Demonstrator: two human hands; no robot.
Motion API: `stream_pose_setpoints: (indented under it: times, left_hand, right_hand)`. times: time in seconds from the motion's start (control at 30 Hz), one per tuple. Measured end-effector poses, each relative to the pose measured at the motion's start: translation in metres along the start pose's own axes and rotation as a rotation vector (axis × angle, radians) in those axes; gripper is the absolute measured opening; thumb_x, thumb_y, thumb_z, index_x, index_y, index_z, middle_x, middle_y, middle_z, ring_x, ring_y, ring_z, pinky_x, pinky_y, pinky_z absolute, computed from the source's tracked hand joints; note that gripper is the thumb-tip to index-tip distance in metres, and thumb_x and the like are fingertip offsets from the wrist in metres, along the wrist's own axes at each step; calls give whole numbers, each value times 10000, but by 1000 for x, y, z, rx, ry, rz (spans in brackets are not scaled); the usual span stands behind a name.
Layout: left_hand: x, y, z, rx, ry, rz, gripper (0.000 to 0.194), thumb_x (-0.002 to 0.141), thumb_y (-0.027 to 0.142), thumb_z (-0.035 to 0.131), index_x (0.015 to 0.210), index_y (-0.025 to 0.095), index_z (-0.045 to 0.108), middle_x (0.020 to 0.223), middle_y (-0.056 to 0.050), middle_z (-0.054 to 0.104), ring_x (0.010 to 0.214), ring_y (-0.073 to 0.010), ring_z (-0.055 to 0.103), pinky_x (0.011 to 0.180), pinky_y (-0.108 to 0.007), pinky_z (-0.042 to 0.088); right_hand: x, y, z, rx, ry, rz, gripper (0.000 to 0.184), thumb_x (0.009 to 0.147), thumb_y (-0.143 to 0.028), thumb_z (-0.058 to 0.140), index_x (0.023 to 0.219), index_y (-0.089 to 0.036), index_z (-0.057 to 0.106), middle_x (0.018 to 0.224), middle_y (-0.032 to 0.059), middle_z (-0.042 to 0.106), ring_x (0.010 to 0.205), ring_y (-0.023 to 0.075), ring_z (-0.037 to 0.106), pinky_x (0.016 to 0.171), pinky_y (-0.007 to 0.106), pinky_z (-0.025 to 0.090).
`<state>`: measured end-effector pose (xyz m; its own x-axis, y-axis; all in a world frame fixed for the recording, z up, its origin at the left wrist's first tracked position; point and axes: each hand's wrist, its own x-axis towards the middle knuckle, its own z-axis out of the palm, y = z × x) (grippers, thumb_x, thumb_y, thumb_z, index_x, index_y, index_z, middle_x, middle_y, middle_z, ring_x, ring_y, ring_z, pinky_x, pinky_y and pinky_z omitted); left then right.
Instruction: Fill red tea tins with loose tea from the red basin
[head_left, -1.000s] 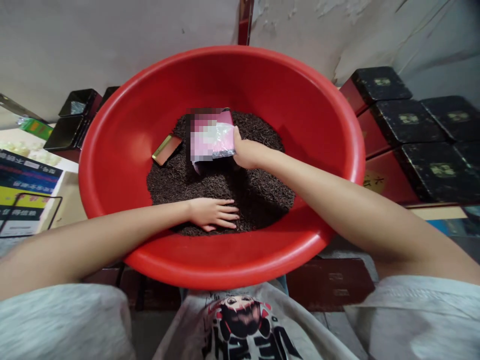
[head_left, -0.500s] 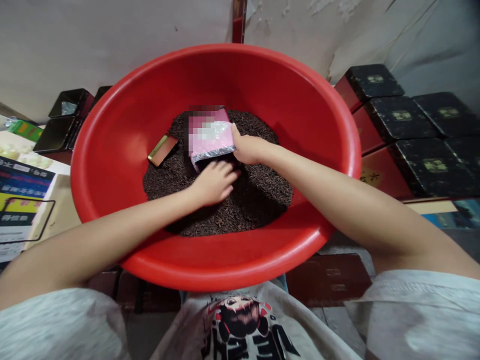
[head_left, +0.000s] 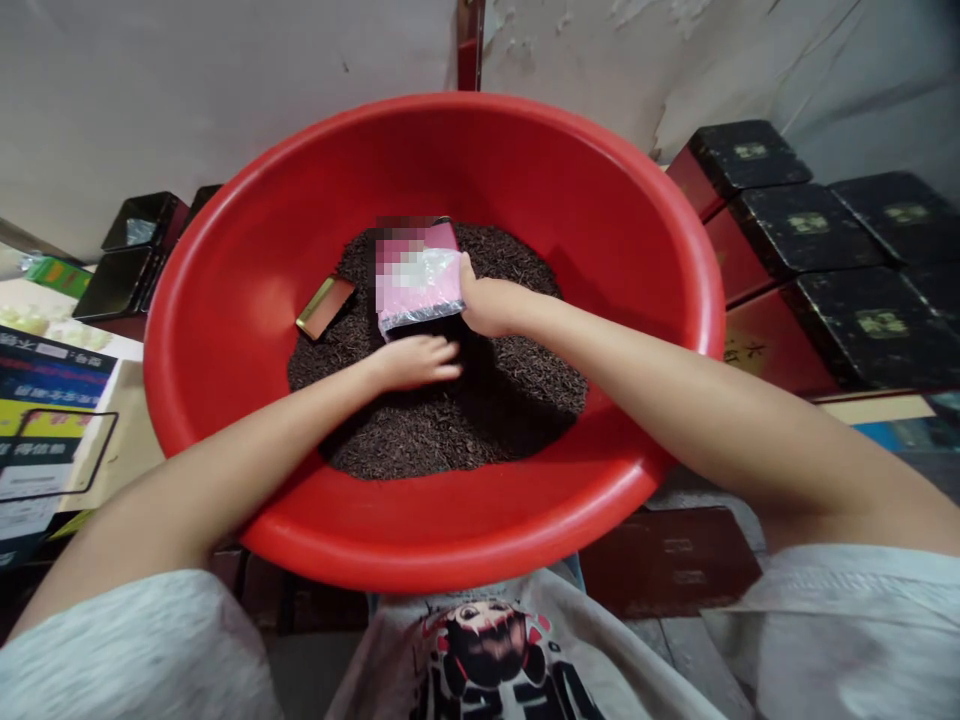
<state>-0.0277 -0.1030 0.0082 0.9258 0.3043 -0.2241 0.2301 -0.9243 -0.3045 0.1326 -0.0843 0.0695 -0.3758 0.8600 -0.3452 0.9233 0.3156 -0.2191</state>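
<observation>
A big red plastic basin [head_left: 225, 330] holds a bed of dark, dry leaf bits that look like loose tea [head_left: 435, 435]. My right hand [head_left: 491, 297] grips the right side of a pink tin [head_left: 435, 280], tilted over the leaves with its dark mouth towards me. Clear plastic film covers part of the tin, and its left part is blurred out. Just below the mouth is my left hand [head_left: 420, 362], fingers stretched to the right and nothing visible in them; its palm is hidden. A small gold-edged lid-like piece [head_left: 326, 307] lies on the leaves at left.
Several black-topped red tins [head_left: 806, 225] are stacked to the right of the basin. Open dark tins [head_left: 142, 222] stand at left, near a printed box [head_left: 45, 430]. A wall [head_left: 262, 80] rises behind the basin. A dark red box [head_left: 671, 560] lies below the rim.
My left hand has moved slightly left and its fingers have drawn closer together. The right hand still holds the tin in nearly the same place. The view has shifted slightly.
</observation>
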Motion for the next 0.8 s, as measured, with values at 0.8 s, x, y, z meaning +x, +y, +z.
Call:
stream_pose_setpoints:
  times: [0.8]
  left_hand:
    - [16, 38, 8, -228, -4, 377, 396, 731, 264, 637, 1119, 211, 578, 1264, -123, 552, 1210, -253, 469, 1011, -369, 357]
  right_hand:
    - [-3, 4, -3, -34, -1, 29, 829, 791, -136, 372, 1361, 5, -212, 1226, 272, 521, 1017, 287, 565, 852, 390, 423]
